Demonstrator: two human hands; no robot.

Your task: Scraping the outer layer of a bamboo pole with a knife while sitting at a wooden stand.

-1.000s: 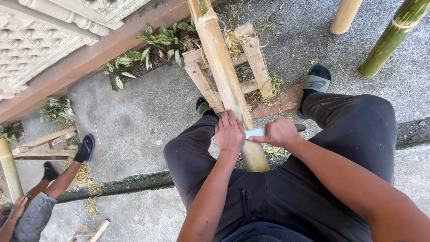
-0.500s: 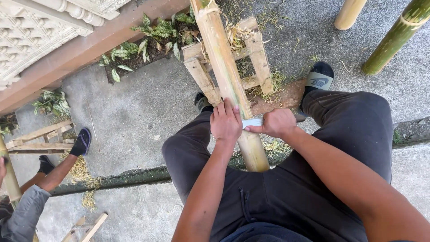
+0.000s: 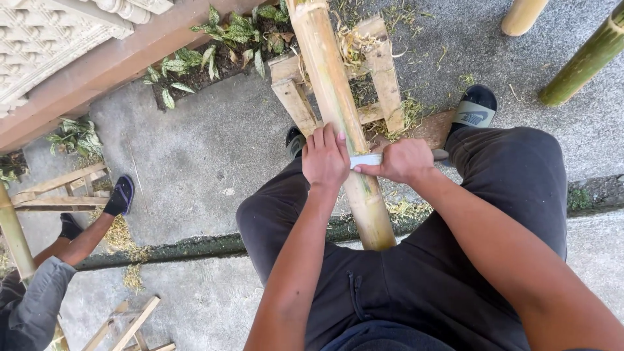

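While the bamboo pole (image 3: 335, 123) is being braced between the knees, a pale flat blade (image 3: 365, 160) is being held across its upper face. The right hand (image 3: 404, 160) is closed around the blade's handle end; the left hand (image 3: 325, 158) is laid flat over the pole and the blade's far end, fingers extended and pressing down, not curled round anything. For a clean scraping pass, the blade is judged best kept square to the pole's axis, with even pressure applied from both hands and the fingertips kept behind the cutting edge. The pole is lying sloped, its upper length resting on a low wooden frame (image 3: 380, 78) of rough slats and its cut lower end sitting against the dark trousers. The pole's surface is smooth, cylindrical and tan-yellow, with a green streak near the hands. Fibrous pale shavings (image 3: 406, 208) are lying on the coarse grey concrete floor (image 3: 201, 149). Two further poles, one tan (image 3: 523, 14) and one green (image 3: 582, 62), are lying at the upper right. At the lower left, another person's leg with a dark sandal (image 3: 120, 195) is being shown beside a second frame (image 3: 58, 188).
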